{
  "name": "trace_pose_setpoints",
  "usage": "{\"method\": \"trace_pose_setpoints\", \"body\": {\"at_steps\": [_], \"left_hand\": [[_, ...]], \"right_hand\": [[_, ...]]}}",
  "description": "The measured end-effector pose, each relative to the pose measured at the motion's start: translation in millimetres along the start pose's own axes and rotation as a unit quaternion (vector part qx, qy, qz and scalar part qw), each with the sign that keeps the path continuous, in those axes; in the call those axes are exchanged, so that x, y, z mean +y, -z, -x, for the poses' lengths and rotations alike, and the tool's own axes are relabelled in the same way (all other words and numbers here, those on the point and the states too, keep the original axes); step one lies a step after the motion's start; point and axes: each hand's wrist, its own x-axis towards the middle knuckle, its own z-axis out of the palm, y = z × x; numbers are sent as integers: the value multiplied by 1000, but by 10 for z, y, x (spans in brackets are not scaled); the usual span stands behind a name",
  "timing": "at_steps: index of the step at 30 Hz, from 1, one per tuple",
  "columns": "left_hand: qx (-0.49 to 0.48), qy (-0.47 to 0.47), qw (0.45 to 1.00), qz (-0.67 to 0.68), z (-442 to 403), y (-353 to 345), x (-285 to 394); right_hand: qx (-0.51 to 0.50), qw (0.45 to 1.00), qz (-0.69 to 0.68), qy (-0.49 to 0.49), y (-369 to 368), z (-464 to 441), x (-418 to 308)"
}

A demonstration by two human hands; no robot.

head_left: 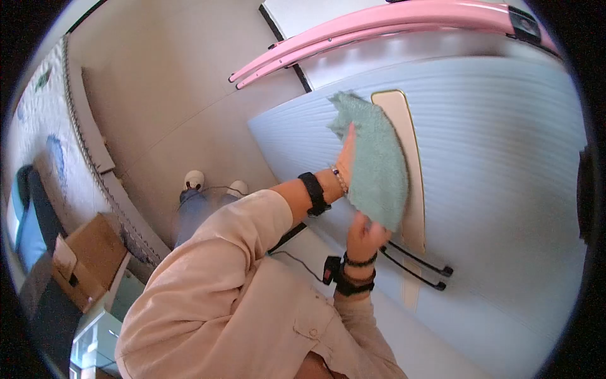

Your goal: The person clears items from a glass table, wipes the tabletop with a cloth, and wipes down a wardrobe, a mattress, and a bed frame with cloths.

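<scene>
Left hand: lies along left edge of fuzzy green cloth, mid-frame; cannot tell whether spread. Right hand: pinches cloth's lower end, blurred. Behind cloth: ridged pale-blue panel, smooth beige strip with gold rim. Upper right: glossy pink rails, dark end patch, marking too small to read.

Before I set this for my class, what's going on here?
A person is handling a green cloth in front of a pale blue panel. The left hand is partly hidden by the cloth; the right hand, slightly blurred, holds the end nearest the black handles. The cloth overlaps part of the beige strip in this view; whether it touches the panel, I can't tell.
</scene>
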Motion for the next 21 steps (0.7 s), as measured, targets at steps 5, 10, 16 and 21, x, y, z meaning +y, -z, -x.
{"method": "trace_pose_setpoints", "body": {"at_steps": [5, 10, 16, 21], "left_hand": [[37, 109, 940, 322, 364, -164, -938], [-128, 309, 928, -163, 1073, 19, -1677], [94, -23, 910, 403, 467, 159, -1299], [46, -48, 990, 125, 973, 273, -2168]], "right_hand": [[228, 963, 142, 9, -96, 102, 2], [211, 966, 138, -66, -581, 403, 70], [240, 948, 192, -84, -1315, 804, 565], [274, 884, 374, -59, -1631, 999, 1170]]}}
